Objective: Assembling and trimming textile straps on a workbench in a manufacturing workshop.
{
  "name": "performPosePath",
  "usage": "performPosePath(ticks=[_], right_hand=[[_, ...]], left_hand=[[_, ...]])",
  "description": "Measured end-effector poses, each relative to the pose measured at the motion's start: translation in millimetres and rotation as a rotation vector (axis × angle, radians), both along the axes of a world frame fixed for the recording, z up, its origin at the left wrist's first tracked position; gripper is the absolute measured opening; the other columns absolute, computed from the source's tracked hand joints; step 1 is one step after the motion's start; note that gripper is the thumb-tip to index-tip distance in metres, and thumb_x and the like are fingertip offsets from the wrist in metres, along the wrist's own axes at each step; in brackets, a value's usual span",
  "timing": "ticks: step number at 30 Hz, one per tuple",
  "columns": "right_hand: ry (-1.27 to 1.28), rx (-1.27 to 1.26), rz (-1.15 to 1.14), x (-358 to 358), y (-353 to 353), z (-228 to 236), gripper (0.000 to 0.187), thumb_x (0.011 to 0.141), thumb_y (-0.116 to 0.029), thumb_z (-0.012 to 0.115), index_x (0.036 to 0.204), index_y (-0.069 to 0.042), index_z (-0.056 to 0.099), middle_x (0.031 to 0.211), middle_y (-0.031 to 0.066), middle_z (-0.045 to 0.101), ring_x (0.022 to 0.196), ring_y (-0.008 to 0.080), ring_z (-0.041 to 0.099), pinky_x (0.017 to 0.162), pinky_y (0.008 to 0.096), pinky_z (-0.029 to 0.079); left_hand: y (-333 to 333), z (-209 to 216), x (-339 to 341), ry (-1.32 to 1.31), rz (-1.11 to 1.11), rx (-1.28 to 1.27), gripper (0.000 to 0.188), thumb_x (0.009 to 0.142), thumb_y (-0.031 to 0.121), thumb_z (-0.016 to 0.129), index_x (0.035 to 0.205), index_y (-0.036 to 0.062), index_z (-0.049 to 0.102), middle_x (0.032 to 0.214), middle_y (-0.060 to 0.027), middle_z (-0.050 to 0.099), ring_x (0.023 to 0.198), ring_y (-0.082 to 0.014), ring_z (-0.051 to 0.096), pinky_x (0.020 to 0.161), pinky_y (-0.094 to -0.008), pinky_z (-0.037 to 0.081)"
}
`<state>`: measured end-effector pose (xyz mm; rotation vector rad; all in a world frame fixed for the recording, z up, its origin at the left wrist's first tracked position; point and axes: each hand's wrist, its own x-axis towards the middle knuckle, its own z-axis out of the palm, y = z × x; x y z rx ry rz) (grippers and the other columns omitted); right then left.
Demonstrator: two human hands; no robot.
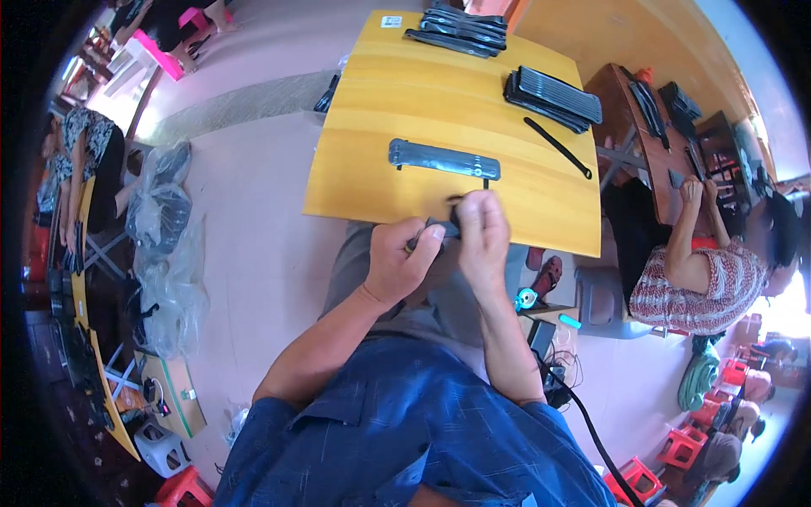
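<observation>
Above the near edge of the yellow table, both hands meet on a short dark strap-like piece. My left hand is closed, its thumb pressing that piece from above. Beside it, my right hand is slightly blurred, its fingers pinched around the piece's other end; most of it is hidden by the fingers. Just beyond my hands lies a flat black padded band with two short dark tabs pointing toward me. A thin black strap with a rounded end rests at the right.
Stacked black bands sit at the table's right, and another pile at its far edge. Clear plastic bags lie on the floor at left. A co-worker sits at a brown table on the right. A black cable runs near my right side.
</observation>
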<state>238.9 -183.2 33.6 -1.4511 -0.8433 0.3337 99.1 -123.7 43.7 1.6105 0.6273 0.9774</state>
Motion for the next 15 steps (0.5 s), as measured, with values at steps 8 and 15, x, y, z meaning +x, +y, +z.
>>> performPosePath(ticks=[8,15], right_hand=[[0.427,0.291,-0.619,194.1,-33.8,-56.6,0.018,0.108,-0.018,0.05,0.096,-0.007,0.058,0.085,0.0015,0.06,0.073,0.0123,0.059,0.061,0.0294,0.047],[0.057,-0.097,-0.929,254.9,-82.2,-101.5,0.018,0.104,-0.017,0.055,0.106,-0.001,0.061,0.096,0.0049,0.065,0.085,0.0206,0.065,0.079,0.0377,0.054]], left_hand=[[-26.0,7.7,-47.2,0.028,0.013,0.058,0.03,0.094,0.009,0.067,0.067,0.0029,0.054,0.057,-0.0067,0.051,0.048,-0.0175,0.047,0.047,-0.0348,0.037],[-2.2,4.6,-81.4,-0.135,0.074,-0.23,0.031,0.107,0.016,0.056,0.077,0.0065,0.057,0.065,-0.001,0.056,0.055,-0.0078,0.05,0.048,-0.0241,0.039]])
